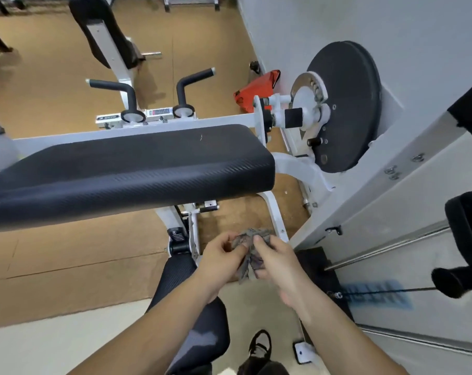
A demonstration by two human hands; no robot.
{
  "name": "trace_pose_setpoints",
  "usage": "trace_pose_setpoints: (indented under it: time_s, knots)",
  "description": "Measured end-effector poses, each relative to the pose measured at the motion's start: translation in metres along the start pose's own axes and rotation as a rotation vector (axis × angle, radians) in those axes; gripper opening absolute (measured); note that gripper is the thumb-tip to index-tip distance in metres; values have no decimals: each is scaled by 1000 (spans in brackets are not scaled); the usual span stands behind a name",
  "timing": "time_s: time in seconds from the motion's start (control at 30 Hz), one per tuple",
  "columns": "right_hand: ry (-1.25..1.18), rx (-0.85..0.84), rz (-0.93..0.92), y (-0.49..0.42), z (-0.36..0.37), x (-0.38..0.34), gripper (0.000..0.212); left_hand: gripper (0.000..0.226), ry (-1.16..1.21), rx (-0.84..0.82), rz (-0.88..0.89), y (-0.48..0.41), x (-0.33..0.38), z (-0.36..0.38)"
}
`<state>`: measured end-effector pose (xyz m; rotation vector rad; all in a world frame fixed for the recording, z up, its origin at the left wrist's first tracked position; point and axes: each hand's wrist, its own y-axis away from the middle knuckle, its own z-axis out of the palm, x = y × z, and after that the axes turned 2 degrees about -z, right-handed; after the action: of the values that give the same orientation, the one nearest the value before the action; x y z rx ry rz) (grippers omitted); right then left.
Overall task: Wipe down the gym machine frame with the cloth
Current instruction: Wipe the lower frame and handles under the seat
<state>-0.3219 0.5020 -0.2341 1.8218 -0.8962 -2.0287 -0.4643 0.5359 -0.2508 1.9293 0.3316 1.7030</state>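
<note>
Two hands hold one cloth (pixel 252 253) in the head view. The cloth is a crumpled, mottled grey rag with ragged edges, bunched into a loose wad. The gym machine frame (pixel 221 122) is smooth white-painted metal: a straight crossbeam with bolted brackets, and a slanted leg (pixel 275 216) running down to the floor. A long black pad (pixel 126 169) with a fine ribbed texture and rounded corners lies across the beam. A flat round black disc (pixel 343 104) sits at the beam's right end, against the white wall.

Beyond the pad stand two bent grips (pixel 115 87) with black foam sleeves. An orange object (pixel 256 89) lies on the tan floor (pixel 67 253) near the wall. A polished steel rod (pixel 392 247) and a thin dark cable (pixel 386 290) cross the white panel at right. A black padded roller (pixel 180 277) lies under your left forearm. The pad overhangs and hides much of the frame beneath it.

Your left hand (pixel 221 255) pinches the cloth's left side between thumb and curled fingers. Your right hand (pixel 275 259) grips its right side, fingers curled over it. Both hands are close together, just below the slanted leg's lower end. Whether the cloth touches the leg cannot be told. Both forearms are bare and reach forward from the lower edge.
</note>
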Motion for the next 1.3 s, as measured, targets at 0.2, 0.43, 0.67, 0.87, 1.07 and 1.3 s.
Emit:
trace_pose_setpoints:
  time_s: [0.2, 0.43, 0.67, 0.87, 1.07, 1.3]
  knots:
    - [-55, 49, 15, -23, 65, 31, 21, 8, -121, 126, 9, -21, -34, -73]
    - [-196, 121, 83, -36, 180, 88, 22, 10, -141, -15, -6, -41, -84, -179]
    - [-286, 74, 11, -66, 217, 109, 21, 8, -141, 96, 37, -77, -100, -209]
    - [-42, 162, -121, -142, 202, 136, 10, 15, -111, 134, 56, -124, -125, -185]
    - [71, -3, -243, -210, 168, 155, 15, 16, -157, 247, 77, -170, -169, -161]
    - [225, -142, -322, -273, 164, 190, 5, 27, -430, 402, 44, -214, -222, -148]
